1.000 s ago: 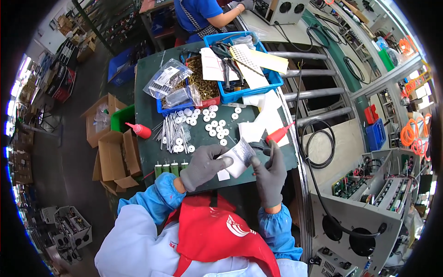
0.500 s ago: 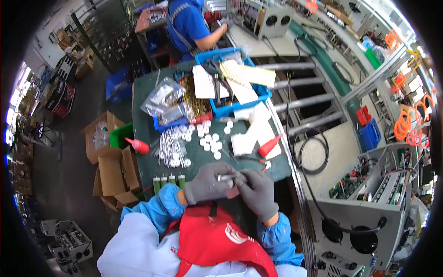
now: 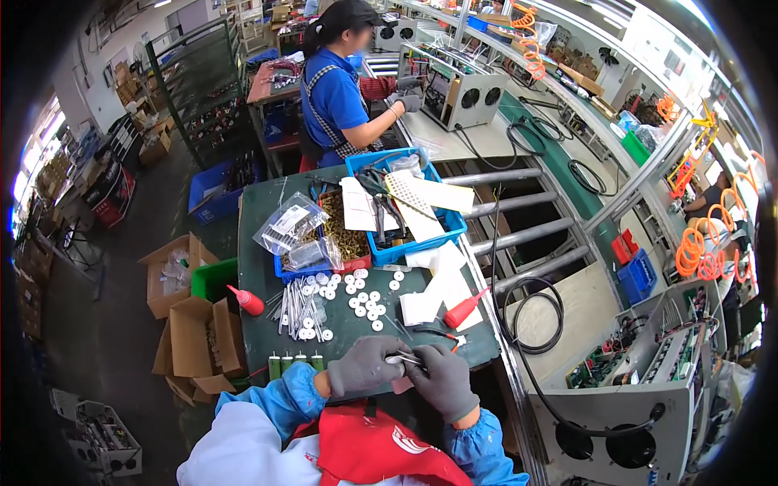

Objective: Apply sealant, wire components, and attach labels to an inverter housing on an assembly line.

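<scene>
In grey gloves, my left hand (image 3: 363,364) and my right hand (image 3: 444,381) meet over the near edge of the green-topped table (image 3: 381,320). Their closed fingers pinch a slim silvery metal piece (image 3: 402,358) between them; its far parts are hidden by the gloves. A small pinkish piece (image 3: 400,385) shows just under the fingertips. Several green cylinders with white tips (image 3: 288,362) stand left of my left hand. Beyond lie a bunch of metal rods (image 3: 293,306) and scattered white round washers (image 3: 369,308). Red-handled cutters (image 3: 444,334) lie beyond my right hand.
A blue bin (image 3: 421,240) with pliers and paper sits behind a red bin of brass parts (image 3: 344,231). Red bottles (image 3: 247,301) lie or stand at both sides. Cardboard boxes (image 3: 194,332) flank the table; rollers and a grey machine cabinet (image 3: 583,401) are right. A co-worker (image 3: 336,97) stands beyond.
The view has tipped upward, so the table sits lower and the co-worker shows more fully. My hands stay together, with the metal piece now at a slightly different tilt.
</scene>
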Demonstrator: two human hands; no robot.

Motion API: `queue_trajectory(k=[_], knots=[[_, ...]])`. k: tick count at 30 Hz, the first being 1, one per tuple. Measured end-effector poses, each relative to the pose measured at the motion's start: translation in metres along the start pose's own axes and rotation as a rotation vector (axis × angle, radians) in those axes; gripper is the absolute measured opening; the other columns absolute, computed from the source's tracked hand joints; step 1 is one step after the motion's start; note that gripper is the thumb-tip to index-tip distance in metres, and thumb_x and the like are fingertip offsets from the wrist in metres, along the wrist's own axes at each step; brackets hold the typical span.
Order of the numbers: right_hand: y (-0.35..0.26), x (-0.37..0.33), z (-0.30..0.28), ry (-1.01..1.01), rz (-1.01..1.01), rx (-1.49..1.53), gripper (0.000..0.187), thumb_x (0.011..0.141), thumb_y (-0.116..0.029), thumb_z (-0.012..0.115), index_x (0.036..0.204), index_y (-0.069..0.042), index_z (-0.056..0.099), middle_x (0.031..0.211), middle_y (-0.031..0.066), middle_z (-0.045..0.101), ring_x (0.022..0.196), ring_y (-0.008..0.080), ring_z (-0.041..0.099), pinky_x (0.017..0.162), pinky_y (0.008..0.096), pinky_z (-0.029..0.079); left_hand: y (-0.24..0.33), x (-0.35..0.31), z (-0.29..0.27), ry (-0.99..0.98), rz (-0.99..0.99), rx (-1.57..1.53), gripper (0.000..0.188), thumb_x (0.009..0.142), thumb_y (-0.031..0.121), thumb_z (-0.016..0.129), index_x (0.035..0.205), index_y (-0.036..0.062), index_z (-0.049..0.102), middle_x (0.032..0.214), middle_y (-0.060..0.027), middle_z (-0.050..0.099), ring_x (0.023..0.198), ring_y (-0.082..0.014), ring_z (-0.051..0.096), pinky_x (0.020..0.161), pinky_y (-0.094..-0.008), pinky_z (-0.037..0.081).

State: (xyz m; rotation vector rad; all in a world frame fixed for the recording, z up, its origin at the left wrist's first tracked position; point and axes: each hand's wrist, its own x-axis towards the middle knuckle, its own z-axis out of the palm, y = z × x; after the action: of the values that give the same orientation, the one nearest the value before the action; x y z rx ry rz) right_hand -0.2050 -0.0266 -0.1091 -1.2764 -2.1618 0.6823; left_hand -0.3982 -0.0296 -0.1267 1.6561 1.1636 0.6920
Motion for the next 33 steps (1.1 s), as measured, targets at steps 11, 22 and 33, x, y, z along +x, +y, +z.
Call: queue_trajectory(k=[11, 22, 33], knots=[[0.025, -0.001, 0.024, 0.135, 0.552, 0.799, 0.018, 0.089, -0.016, 0.059, 0.086, -0.001, 0.068, 0.069, -0.0018, 0.057, 0.062, 0.0058, 0.05, 0.055, 0.0244, 0.04, -0.012, 0.006, -0.005, -0.082, -0.125, -0.446, 0.036, 0.081, 0.02, 0.069, 0.109, -0.0025, 0.065, 0.094, -0.0064, 0.069, 0.086, -0.0105, 0.062, 0.077, -0.0276, 0.05], [0.043, -0.001, -0.01, 0.564, 0.832, 1.048, 0.024, 0.095, -0.025, 0.053, 0.084, -0.005, 0.063, 0.058, -0.0039, 0.043, 0.045, 0.0054, 0.034, 0.042, 0.0217, 0.025, -0.022, 0.062, -0.042, 0.453, 0.031, 0.722, 0.053, 0.083, 0.023, 0.066, 0.132, 0.0059, 0.054, 0.117, -0.0133, 0.06, 0.104, -0.0246, 0.059, 0.088, -0.0367, 0.046], [-0.008, -0.087, -0.048, 0.75, 0.287, 0.032, 0.018, 0.081, -0.008, 0.068, 0.098, -0.002, 0.067, 0.091, 0.0161, 0.064, 0.081, 0.0272, 0.067, 0.07, 0.0366, 0.053, 0.081, 0.069, 0.074, -0.108, 0.668, 0.238, 0.025, 0.082, 0.008, 0.061, 0.106, 0.0044, 0.063, 0.081, -0.0134, 0.063, 0.071, -0.0323, 0.064, 0.063, -0.0374, 0.052]])
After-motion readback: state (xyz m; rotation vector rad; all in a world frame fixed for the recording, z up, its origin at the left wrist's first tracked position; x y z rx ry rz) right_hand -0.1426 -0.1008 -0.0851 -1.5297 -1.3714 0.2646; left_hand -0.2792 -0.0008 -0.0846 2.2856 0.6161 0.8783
